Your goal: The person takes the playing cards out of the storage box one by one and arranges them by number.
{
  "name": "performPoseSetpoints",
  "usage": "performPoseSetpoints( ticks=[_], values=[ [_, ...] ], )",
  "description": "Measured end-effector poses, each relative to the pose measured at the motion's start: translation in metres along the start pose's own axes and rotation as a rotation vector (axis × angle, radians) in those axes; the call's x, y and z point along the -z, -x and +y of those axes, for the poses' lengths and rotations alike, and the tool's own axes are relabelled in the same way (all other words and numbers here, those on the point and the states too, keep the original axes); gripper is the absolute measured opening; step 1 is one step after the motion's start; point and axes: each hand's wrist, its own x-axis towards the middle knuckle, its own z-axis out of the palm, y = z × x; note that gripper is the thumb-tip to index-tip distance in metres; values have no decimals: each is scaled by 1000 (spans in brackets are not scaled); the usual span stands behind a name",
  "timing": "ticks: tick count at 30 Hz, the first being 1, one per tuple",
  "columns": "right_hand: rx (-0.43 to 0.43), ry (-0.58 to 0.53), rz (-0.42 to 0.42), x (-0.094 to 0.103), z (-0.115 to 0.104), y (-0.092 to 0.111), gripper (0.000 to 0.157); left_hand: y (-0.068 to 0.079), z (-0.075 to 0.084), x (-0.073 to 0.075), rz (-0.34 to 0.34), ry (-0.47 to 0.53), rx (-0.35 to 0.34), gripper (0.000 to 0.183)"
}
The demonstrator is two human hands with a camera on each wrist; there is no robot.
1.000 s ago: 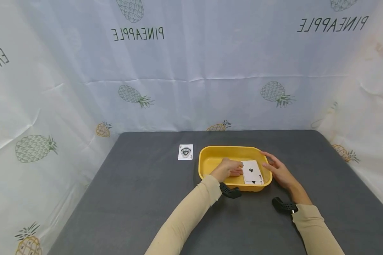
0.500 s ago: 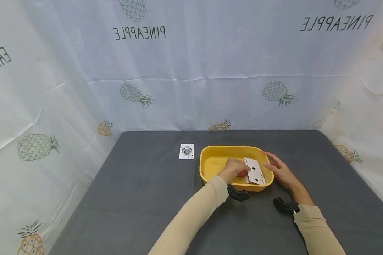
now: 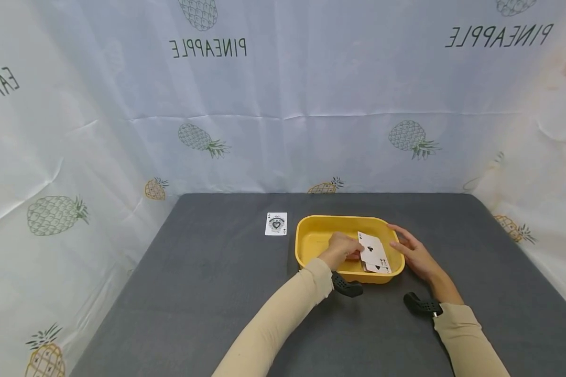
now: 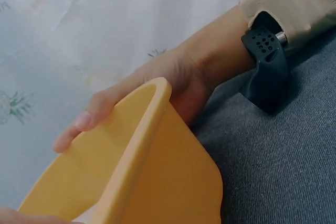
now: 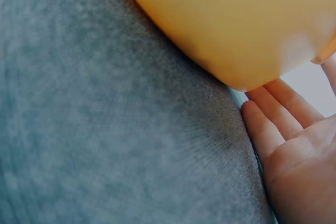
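Inside the yellow tray (image 3: 311,225), my left hand (image 3: 342,248) pinches the left edge of a white playing card (image 3: 371,245) with one black club in its middle. More playing cards (image 3: 379,269) show beneath its near end, one bearing a black pip. Their number is hidden. At the tray's right end, my right hand (image 3: 414,255) touches the rim, thumb reaching over it. The right wrist view shows straight fingers (image 5: 286,111) against the tray's outer wall (image 5: 236,30). Only a blurred strip of my left hand (image 4: 26,217) appears in the left wrist view's bottom corner.
Left of the tray, an ace of spades (image 3: 276,224) lies face up on the dark grey table (image 3: 207,272). A white cloth (image 3: 283,152) printed with pineapples hangs behind and beside the table. Both wrists wear black bands (image 3: 348,285).
My left hand moved right to the cards, took the club card's edge, then drew it slightly left. The card now sits tilted over the others. My right hand stayed at the tray's rim.
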Motion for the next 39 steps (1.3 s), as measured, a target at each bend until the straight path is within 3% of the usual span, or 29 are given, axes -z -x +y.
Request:
performPoseSetpoints(
  ticks=[9, 19, 25, 39],
  values=[
    [-23, 22, 10, 2, 3, -1, 51, 1, 2, 6, 8, -55, -13, 13],
    [-8, 15, 7, 2, 3, 0, 50, 8, 4, 17, -39, 33, -53, 15],
    [-40, 78, 28, 1, 3, -1, 49, 10, 5, 27, -109, 75, -84, 15],
    [-81, 67, 44, -1, -1, 1, 50, 23, 16, 59, -251, 128, -164, 20]
  ],
)
